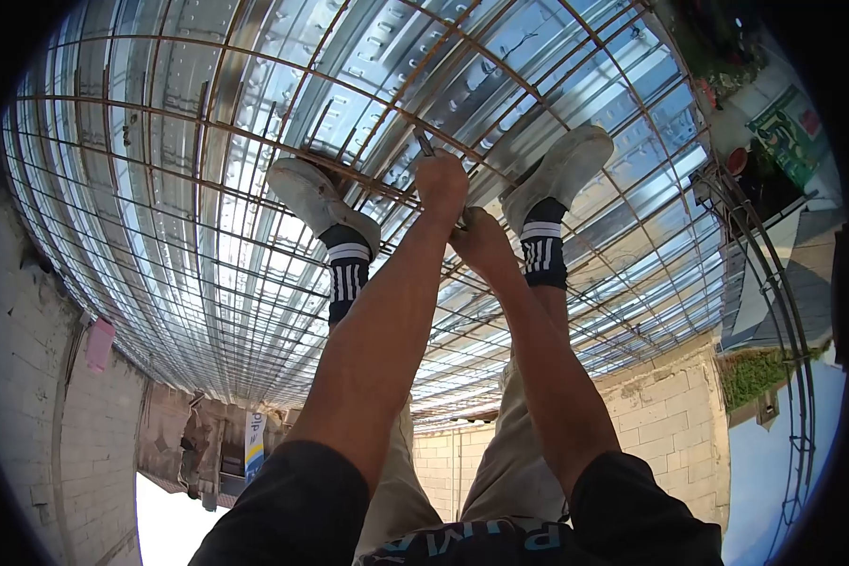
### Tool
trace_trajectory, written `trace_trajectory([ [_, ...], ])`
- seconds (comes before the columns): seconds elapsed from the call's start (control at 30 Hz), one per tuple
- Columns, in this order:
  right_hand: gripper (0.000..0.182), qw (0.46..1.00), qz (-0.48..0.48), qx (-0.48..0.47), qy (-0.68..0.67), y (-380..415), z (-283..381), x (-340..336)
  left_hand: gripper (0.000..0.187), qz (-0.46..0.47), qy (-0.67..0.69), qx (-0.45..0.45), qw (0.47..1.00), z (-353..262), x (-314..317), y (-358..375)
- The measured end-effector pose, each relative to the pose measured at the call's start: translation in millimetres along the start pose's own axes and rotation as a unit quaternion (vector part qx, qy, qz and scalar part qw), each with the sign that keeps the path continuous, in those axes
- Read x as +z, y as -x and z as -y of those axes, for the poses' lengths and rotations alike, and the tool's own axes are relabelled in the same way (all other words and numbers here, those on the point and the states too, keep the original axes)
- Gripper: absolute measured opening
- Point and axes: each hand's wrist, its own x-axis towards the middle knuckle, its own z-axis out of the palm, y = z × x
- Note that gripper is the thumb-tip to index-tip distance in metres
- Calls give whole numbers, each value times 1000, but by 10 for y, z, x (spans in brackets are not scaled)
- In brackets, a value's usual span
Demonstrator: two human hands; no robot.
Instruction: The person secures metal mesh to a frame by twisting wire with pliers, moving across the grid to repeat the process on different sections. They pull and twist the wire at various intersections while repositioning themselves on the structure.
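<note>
My left hand (pixel 441 184) is closed around a slim metal tool (pixel 424 141), whose tip sticks out toward the rebar mesh (pixel 349 173). Just below and to the right, my right hand (pixel 488 243) is closed too. A short metal piece (pixel 462 221) shows at its thumb side, but I cannot tell what it is. Both hands are low over the mesh, between my two grey shoes (pixel 325 198). Rusty bars cross in a grid close to the fingers, and the hands cover part of it.
Beneath the mesh lies shiny corrugated metal decking (pixel 387 57). Block walls stand at the left (pixel 104 453) and behind my legs (pixel 665 424). Bundled bars (pixel 774 274) curve along the right edge. A pink object (pixel 99 344) is by the left wall.
</note>
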Motion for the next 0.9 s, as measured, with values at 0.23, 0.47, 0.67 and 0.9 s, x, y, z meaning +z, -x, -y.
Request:
trace_trajectory([
  [0.23,32,898,217,182,-337,196,466,-202,38,251,514,-184,799,411,-730,7],
  [0.47,29,640,401,171,-633,190,394,-73,36,346,801,-238,427,412,-750,-1],
  [0.67,56,902,205,156,-347,294,588,-451,29,273,764,-289,508,192,-642,-39],
  [0.9,47,985,-97,30,138,185,495,-316,34,44,461,-144,874,-182,485,-280],
])
